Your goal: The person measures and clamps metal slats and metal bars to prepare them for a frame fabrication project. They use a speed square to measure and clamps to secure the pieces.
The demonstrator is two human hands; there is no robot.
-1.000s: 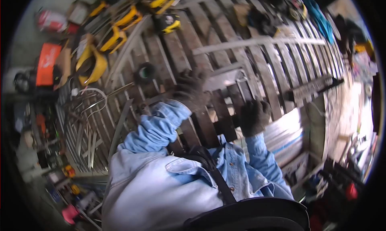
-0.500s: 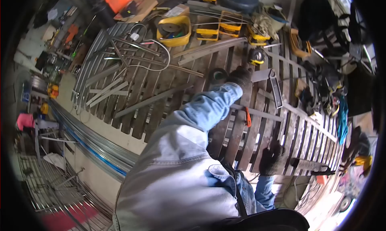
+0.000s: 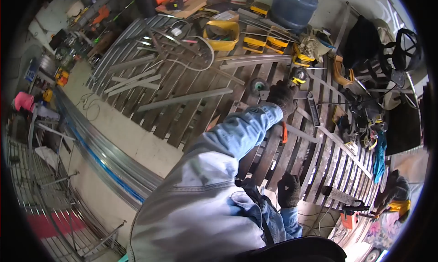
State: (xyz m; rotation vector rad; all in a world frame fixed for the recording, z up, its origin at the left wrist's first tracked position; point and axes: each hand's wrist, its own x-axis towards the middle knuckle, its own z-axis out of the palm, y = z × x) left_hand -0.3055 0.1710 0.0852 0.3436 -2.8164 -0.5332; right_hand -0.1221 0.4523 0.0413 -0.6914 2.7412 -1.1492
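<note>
My left hand, in a dark knit glove, is closed over the slatted wooden bench; what its fingers hold is hidden. Beside it, on the left, is a round dark disc with a green centre. A grey metal piece bent at an angle lies just to its right. Beyond the fingers sits a yellow and black tape measure. My right hand, also gloved, hovers at the bench's near edge. Its fingers are loosely curled and apart, with nothing visible in them. An orange-handled tool lies between the hands.
Metal strips and a looped white cable lie on the bench. Behind are a yellow tub and a blue container. Long metal profiles run along the left. A dark-handled tool sits at the right edge.
The view has shifted, so the bench appears lower and further right. My right hand has moved left along the near edge and its fingers are more curled. My left hand stays near the disc.
</note>
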